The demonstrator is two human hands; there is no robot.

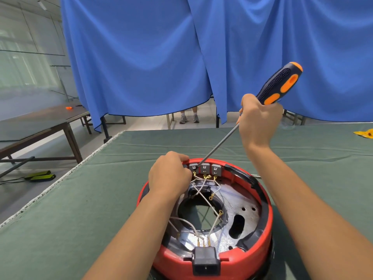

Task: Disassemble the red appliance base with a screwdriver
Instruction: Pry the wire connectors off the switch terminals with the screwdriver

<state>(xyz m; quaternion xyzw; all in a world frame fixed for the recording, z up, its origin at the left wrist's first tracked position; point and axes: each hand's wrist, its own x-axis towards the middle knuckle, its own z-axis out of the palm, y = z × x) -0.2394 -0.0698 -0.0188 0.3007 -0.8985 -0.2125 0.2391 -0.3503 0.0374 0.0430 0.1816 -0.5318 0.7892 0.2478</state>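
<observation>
The counter [60,209] is covered with a dull green cloth that has some long folds across it, and a pale frayed edge runs along its left side. On it, close to the person, the red appliance base [260,253] lies open side up. Inside I see a shiny metal plate with holes, thin white wires [203,201] with small brass ends, three grey terminal blocks [204,168] at the far rim and a black plug socket [205,263] at the near rim.

The left hand [169,174] rests on the far left rim of the base, its fingers curled around the edge beside the grey blocks. The right hand [260,122] is raised above the counter and grips the screwdriver [280,83] at the lower end of its dark blue and orange handle; the long shaft slants down to the left and the tip meets the leftmost grey block.

At the far right of the counter lies a yellow object [365,132], partly cut by the frame. Behind the counter hangs a big blue curtain [141,57]; under its hem a pair of shoes [189,119] stands on the pale floor. To the left is a dark wooden table [40,122] with a small orange thing [69,107] on it.
</observation>
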